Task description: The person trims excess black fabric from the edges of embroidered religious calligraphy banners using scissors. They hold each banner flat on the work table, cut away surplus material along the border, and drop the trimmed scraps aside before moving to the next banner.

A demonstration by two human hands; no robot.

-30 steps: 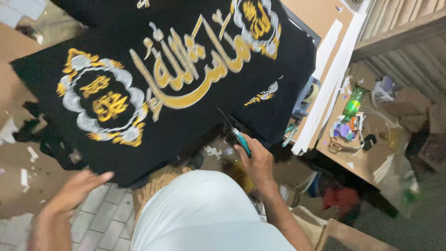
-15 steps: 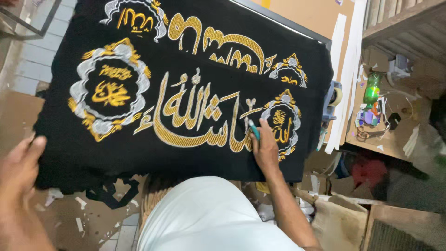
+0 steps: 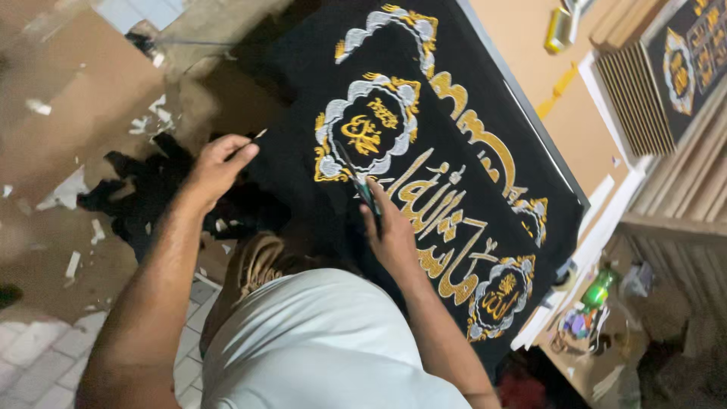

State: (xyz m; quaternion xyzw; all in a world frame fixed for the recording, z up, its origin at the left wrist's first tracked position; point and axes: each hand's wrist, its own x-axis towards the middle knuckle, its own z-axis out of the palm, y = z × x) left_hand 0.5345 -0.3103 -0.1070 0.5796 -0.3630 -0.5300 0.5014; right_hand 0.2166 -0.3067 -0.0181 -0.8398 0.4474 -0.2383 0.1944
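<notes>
Pinching the edge of the black cloth (image 3: 469, 174) with the left hand (image 3: 216, 168), at nine o'clock, keeping it flat. Gripping scissors (image 3: 362, 185) tight in the right hand (image 3: 394, 235), blades lying over the gold stitching at the cloth's middle, for close snipping.

Pale floor tiles (image 3: 30, 356) are showing at the lower left, with brown cardboard (image 3: 68, 98) lying over the ground above them and white paper scraps (image 3: 72, 265) littering it. A tan board (image 3: 530, 68) is stretching across the top right. Wooden frames (image 3: 644, 98) are leaning stacked at the right edge, and a green bottle (image 3: 598, 289) is standing on a cluttered low table (image 3: 598, 371). Dim, warm light is falling over everything.
</notes>
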